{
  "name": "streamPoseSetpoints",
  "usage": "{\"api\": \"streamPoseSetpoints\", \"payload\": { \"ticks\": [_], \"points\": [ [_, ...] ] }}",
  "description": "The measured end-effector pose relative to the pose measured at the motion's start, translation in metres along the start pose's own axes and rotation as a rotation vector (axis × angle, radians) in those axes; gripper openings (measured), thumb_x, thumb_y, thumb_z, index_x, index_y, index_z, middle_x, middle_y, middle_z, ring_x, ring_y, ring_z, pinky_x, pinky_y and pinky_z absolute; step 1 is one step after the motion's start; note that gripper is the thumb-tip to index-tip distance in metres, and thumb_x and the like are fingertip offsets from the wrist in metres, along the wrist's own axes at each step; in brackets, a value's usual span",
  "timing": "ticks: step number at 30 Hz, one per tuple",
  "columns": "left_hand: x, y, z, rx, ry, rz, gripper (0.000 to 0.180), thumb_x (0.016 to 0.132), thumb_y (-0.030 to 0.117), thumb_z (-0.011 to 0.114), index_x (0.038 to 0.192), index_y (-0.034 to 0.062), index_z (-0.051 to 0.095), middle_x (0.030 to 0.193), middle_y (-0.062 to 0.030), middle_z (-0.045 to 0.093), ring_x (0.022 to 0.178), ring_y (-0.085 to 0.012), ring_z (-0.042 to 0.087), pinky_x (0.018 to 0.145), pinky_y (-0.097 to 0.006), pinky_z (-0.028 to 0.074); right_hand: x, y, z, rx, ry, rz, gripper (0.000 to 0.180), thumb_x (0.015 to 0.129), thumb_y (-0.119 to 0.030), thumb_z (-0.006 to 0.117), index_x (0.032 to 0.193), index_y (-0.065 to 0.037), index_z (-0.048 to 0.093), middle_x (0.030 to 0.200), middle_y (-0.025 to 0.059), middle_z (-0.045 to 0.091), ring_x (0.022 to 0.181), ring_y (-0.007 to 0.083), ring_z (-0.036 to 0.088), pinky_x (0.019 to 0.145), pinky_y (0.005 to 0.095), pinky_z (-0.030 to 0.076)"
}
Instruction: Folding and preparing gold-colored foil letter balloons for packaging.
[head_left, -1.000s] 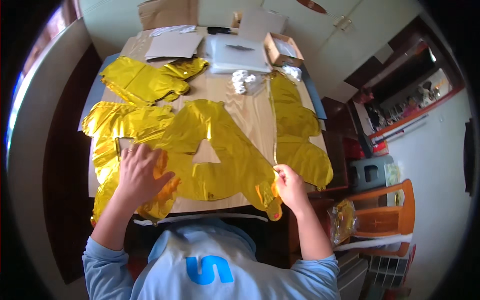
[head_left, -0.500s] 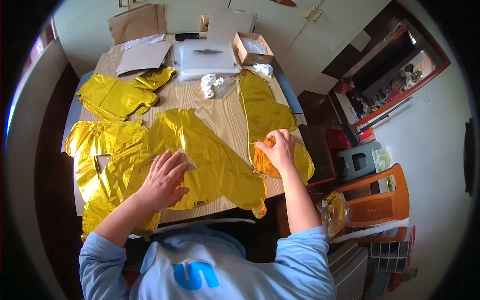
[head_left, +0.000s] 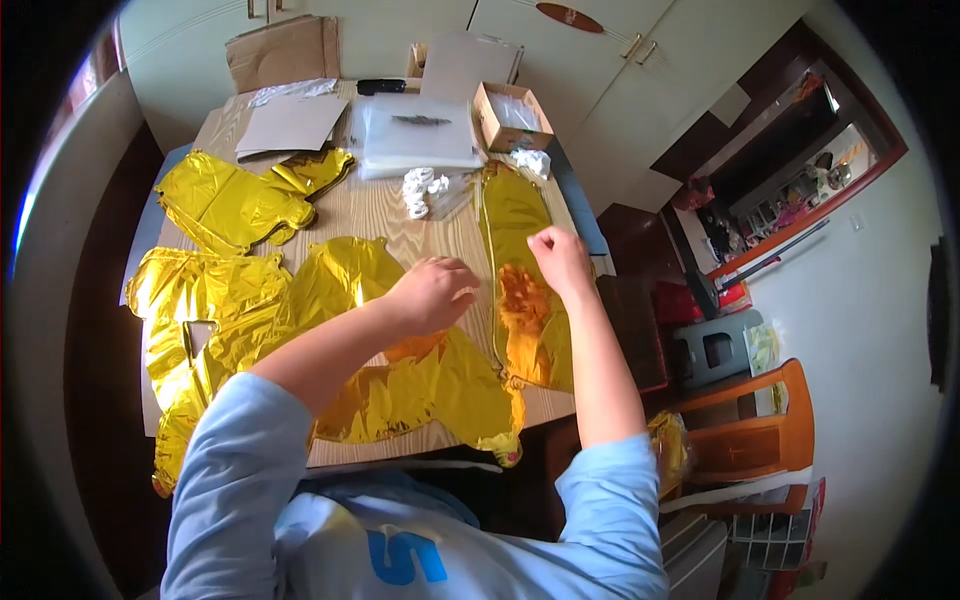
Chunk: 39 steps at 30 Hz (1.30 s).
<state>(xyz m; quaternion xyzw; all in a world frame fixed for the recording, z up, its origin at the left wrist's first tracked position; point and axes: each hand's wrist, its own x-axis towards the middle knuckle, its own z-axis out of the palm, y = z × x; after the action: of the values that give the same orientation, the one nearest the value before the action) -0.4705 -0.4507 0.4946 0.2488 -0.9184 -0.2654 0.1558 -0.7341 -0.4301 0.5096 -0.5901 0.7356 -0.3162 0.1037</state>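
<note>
Flat, shiny gold foil balloons lie on a wooden table. A large foil balloon [head_left: 345, 265] spreads across the near middle, beneath my left hand [head_left: 435, 292]. That hand hovers with bent fingers and the thumb apart; nothing shows in it. On the right lies a long foil balloon [head_left: 510, 205], with orange reflections on its lower part. Above its right side is my right hand [head_left: 560, 262], fingers curled closed. What they hold, if anything, is hidden. My right forearm covers part of this balloon.
Another foil balloon [head_left: 225, 200] lies at the far left. Clear plastic sheets [head_left: 415, 145], grey card [head_left: 290, 128] and a small cardboard box [head_left: 512, 115] with plastic bags stand along the back. Crumpled white pieces [head_left: 420, 192] lie near the middle. A wooden chair [head_left: 750, 430] stands right.
My left hand has lifted off the large balloon and moved right and away from me. My right hand has left the lower part of the right balloon, moving farther up, fingers now curled.
</note>
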Motion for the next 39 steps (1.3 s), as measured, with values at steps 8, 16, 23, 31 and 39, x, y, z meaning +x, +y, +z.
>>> {"api": "streamPoseSetpoints", "payload": {
  "ticks": [8,16,23,31,39],
  "points": [
    [0.058,0.014,0.051,0.301,0.111,0.190,0.038,0.093,0.036,0.067,0.117,0.0070,0.069,0.128,-0.0143,0.063,0.125,-0.0301,0.058,0.115,-0.046,0.039,0.111,-0.021,0.053,-0.443,-0.087,0.187,0.058,0.085,-0.052,0.076,0.114,-0.002,0.073,0.123,0.0216,0.070,0.118,0.0365,0.066,0.097,0.0451,0.055],
    [0.060,0.002,0.063,0.204,0.188,0.254,0.034,0.086,0.033,0.073,0.108,0.0070,0.072,0.108,-0.0100,0.067,0.111,-0.0290,0.063,0.105,-0.043,0.045,0.117,-0.035,0.080,-0.644,-0.273,0.080,0.034,0.091,-0.029,0.064,0.098,0.001,0.077,0.106,0.0244,0.075,0.103,0.0409,0.072,0.091,0.0472,0.058],
    [0.057,-0.008,0.065,0.164,0.190,0.238,0.033,0.085,0.029,0.073,0.110,0.0073,0.071,0.114,-0.0096,0.067,0.116,-0.0286,0.061,0.108,-0.043,0.044,0.168,0.017,0.041,-0.292,-0.169,0.117,0.032,0.090,-0.033,0.070,0.100,-0.003,0.078,0.109,0.0199,0.075,0.100,0.0383,0.072,0.088,0.0454,0.057],
    [0.059,-0.002,0.057,0.192,0.112,0.223,0.038,0.087,0.032,0.072,0.116,0.0075,0.069,0.125,-0.0114,0.064,0.128,-0.0302,0.055,0.118,-0.049,0.036,0.171,0.073,0.079,-0.160,0.147,-0.050,0.031,0.076,-0.028,0.087,0.085,0.000,0.077,0.084,0.0205,0.074,0.076,0.0313,0.071,0.072,0.0410,0.054],
    [0.071,-0.002,0.062,0.167,0.216,0.169,0.042,0.091,0.033,0.069,0.122,0.0058,0.069,0.130,-0.0151,0.063,0.133,-0.0329,0.051,0.119,-0.050,0.035,0.152,0.078,0.080,-0.097,0.302,-0.174,0.018,0.089,-0.019,0.071,0.084,-0.002,0.075,0.088,0.0174,0.072,0.090,0.0355,0.069,0.083,0.0430,0.055]
  ]
}}
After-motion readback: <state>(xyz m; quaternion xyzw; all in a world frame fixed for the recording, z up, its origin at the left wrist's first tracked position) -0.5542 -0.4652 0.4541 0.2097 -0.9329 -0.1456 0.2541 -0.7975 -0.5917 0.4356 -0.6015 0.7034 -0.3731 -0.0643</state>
